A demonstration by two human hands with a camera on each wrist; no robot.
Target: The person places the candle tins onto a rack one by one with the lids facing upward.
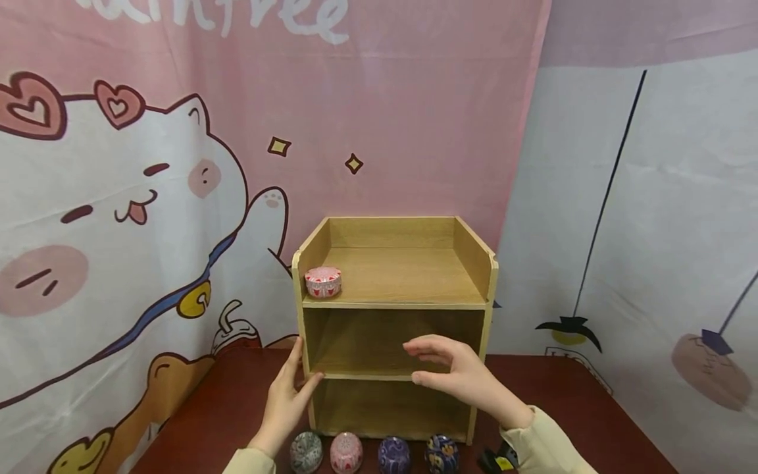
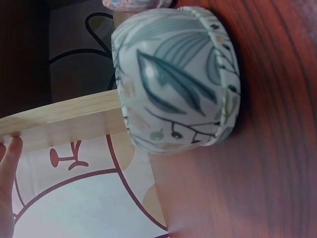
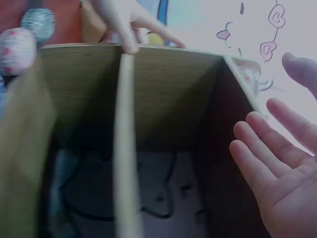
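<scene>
A small wooden shelf unit [image 1: 397, 305] stands upright on the dark red table. My left hand [image 1: 287, 398] rests on its left side panel, fingers along the outside and thumb at the front edge by the middle shelf. My right hand [image 1: 458, 372] hovers before the middle compartment, holding nothing; in the right wrist view its fingers [image 3: 267, 153] are spread apart. A round pink tin with hearts [image 1: 323, 282] sits at the left of the top shelf. Below my left hand stands a white tin with grey-green leaves [image 2: 176, 82], also the leftmost grey tin [image 1: 306, 452] in the head view.
Along the table [image 1: 201, 408] before the shelf, a pink tin [image 1: 346, 452], a purple swirled tin [image 1: 393, 455] and a dark blue floral tin [image 1: 441, 453] continue the row. A black object with a yellow patch [image 1: 500, 459] lies by my right sleeve. Printed cloth [image 1: 414, 131] hangs behind.
</scene>
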